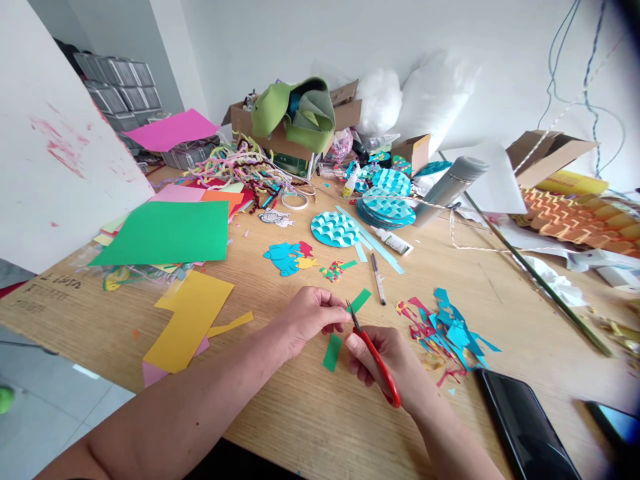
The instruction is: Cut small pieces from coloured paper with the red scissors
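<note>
My right hand grips a pair of red-handled scissors, their blades pointing up and to the left. Close to the blade tips, the thumb and fingers of my left hand are pinched together; whatever they hold is too small or hidden. One green paper strip lies just below my left hand, and another green piece shows beyond the blades. Beyond my hands are a pile of tiny coloured paper bits and blue, red and yellow paper fish cutouts.
Blue and red paper scraps and a phone are on the right. A pen, a glue bottle and a scalloped blue disc sit farther back. Green and yellow sheets lie left.
</note>
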Motion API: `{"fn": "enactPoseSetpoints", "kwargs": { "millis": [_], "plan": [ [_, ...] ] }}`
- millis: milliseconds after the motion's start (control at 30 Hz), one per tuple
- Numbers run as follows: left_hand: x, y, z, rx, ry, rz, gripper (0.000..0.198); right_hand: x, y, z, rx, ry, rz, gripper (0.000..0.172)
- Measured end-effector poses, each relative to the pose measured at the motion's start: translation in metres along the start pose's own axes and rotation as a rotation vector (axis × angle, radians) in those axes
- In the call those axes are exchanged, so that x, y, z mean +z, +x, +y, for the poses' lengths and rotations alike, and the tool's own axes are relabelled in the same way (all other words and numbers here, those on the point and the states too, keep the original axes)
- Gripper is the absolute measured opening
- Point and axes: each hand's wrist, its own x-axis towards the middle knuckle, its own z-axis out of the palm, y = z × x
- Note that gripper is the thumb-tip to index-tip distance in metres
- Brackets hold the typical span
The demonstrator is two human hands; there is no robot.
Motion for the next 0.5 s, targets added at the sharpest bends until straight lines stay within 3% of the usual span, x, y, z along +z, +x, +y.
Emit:
{"fn": "enactPoseSetpoints", "kwargs": {
  "millis": [500],
  "plan": [
    [0.0005, 0.0002, -0.0025, 0.007, 0.002, -0.024, 0.016, 0.0005, 0.0011, 0.0009, 0.033, 0.015, 0.036, 0.051]
  ]
}}
